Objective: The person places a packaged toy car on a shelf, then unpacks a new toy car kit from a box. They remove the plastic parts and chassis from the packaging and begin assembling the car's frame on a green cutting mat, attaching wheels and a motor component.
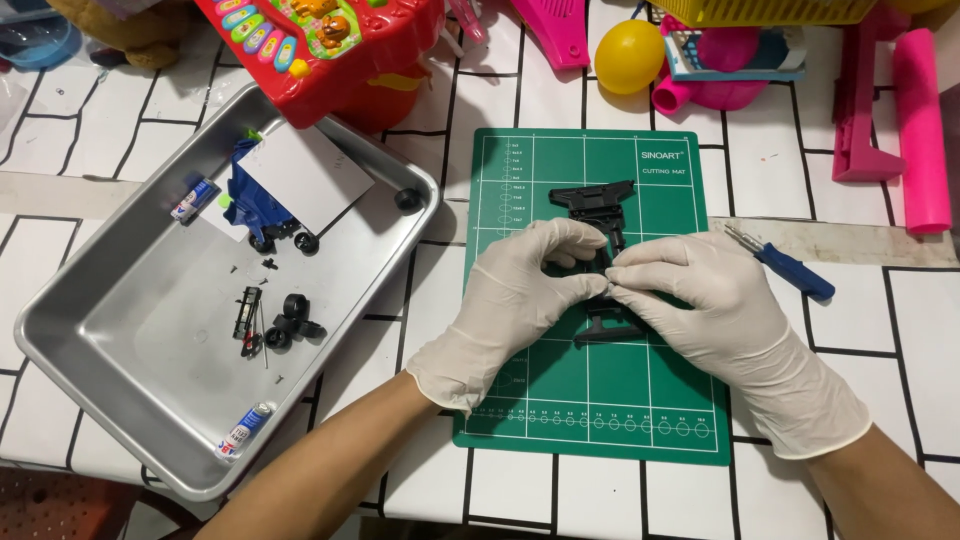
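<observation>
Black plastic toy chassis (598, 262) lay lengthwise, near-to-far, on the green cutting mat (590, 400), directly between your gloved hands: left hand (520, 300) and right hand (715, 320) both pinched shut on its middle, equally near.

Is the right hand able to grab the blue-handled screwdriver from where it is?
Probably yes. The blue-handled screwdriver lies in the open on the white tiled table, just beside the gloved right hand, with nothing between them. That hand would first have to let go of the black plastic part.

Both gloved hands, left hand (520, 300) and right hand (715, 310), pinch a black plastic part (600, 325) over the green cutting mat (600, 400).
</observation>
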